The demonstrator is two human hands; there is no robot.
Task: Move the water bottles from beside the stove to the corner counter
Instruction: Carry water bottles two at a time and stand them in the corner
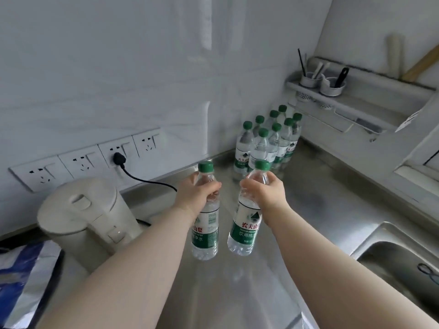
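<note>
Bottles in both fists: left hand (198, 192) wraps one water bottle (206, 219) by the shoulder, right hand (266, 189) grips another (245, 224), both carried above the steel counter (320, 198) toward the corner cluster (268, 141) (neck grips probably ease setting them down upright).

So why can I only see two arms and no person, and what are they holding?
The camera sits on the person's head and looks down, so only the arms show. The left hand grips one water bottle and the right hand grips another water bottle, both near the neck. Below is a shiny metal counter. In the corner stands a group of bottles with green caps. A white kettle sits on the left, and a sink on the right.
</note>
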